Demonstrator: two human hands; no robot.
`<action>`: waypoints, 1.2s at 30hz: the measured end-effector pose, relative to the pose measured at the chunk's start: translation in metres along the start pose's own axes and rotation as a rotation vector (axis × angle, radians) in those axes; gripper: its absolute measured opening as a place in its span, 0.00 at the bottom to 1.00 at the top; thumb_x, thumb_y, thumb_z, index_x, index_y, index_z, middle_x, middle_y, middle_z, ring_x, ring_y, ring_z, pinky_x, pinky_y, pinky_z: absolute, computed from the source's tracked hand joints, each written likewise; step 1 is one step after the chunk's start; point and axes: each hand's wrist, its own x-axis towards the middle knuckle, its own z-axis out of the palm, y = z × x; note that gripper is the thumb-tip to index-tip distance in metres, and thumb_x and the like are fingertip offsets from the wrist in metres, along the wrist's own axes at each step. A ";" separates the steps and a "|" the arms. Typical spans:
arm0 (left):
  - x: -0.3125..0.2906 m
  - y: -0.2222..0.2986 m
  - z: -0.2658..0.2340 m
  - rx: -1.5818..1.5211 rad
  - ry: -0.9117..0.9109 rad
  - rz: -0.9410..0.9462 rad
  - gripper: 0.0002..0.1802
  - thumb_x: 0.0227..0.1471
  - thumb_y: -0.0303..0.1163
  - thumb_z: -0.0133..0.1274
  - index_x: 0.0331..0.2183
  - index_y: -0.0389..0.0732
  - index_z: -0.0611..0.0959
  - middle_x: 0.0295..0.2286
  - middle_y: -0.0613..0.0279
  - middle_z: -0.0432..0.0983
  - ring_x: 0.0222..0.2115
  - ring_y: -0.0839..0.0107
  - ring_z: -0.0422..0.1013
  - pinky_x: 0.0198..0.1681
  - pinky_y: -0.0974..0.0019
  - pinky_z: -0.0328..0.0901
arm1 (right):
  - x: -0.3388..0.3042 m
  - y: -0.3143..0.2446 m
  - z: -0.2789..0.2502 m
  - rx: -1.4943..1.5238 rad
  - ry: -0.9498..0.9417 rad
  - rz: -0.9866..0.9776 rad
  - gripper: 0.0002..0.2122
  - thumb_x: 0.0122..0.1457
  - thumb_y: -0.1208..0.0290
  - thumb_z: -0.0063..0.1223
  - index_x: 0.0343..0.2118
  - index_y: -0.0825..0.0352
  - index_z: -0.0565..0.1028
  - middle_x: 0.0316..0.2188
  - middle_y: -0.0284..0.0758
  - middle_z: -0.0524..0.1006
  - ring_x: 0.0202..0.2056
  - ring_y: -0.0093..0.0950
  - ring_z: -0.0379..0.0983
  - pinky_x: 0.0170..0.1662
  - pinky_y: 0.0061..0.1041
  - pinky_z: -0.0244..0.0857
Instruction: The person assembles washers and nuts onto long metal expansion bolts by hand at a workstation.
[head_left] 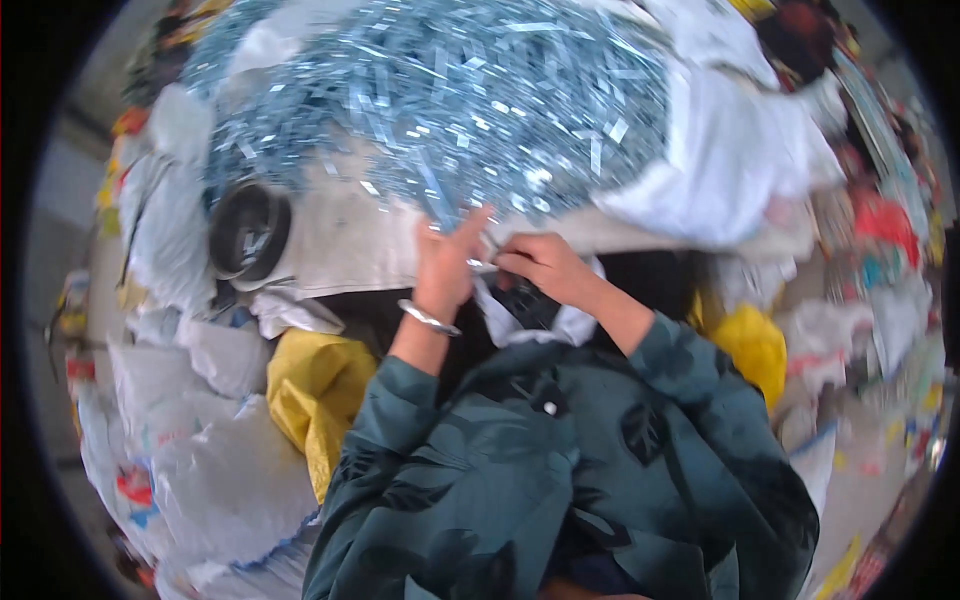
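A large heap of shiny, pale blue, narrow strips [470,100] covers the work surface in front of me. At its near edge my left hand [447,262], with a silver bangle on the wrist, is closed around a few flat bluish strips [432,190], whose ends stick up past the fingers. Close on its right, the fingers of my right hand [552,266] are pinched together by a small greyish piece that is too blurred to name. Below both hands, against my body, hangs an open white bag [572,326] with dark small pieces [525,303] inside.
A black round bowl [222,240] with a few strips in it stands at the left of the pale table cover [345,245]. White sacks [225,480] and a yellow sack [312,385] crowd the left side. A white sheet [735,150] and another yellow bag [752,350] are at right.
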 end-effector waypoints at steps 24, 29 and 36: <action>-0.046 -0.033 0.018 0.069 -0.064 -0.256 0.16 0.56 0.41 0.59 0.29 0.37 0.78 0.20 0.68 0.69 0.15 0.83 0.61 0.15 0.76 0.55 | 0.016 0.044 -0.191 -1.343 0.418 -0.048 0.04 0.52 0.78 0.51 0.31 0.67 0.76 0.33 0.41 0.72 0.38 0.42 0.73 0.43 0.41 0.65; -0.047 -0.041 0.015 0.090 -0.098 -0.364 0.13 0.56 0.38 0.57 0.30 0.38 0.78 0.22 0.67 0.70 0.16 0.81 0.63 0.16 0.74 0.57 | 0.018 0.048 -0.201 -1.329 0.514 -0.094 0.05 0.52 0.79 0.50 0.31 0.65 0.76 0.34 0.40 0.73 0.39 0.40 0.74 0.42 0.40 0.67; -0.054 -0.048 0.016 0.039 -0.122 -0.392 0.13 0.55 0.38 0.59 0.32 0.38 0.78 0.22 0.66 0.71 0.17 0.81 0.64 0.17 0.74 0.58 | 0.007 0.041 -0.198 -1.081 0.679 -0.012 0.05 0.58 0.71 0.53 0.35 0.65 0.75 0.36 0.39 0.75 0.39 0.43 0.75 0.42 0.41 0.69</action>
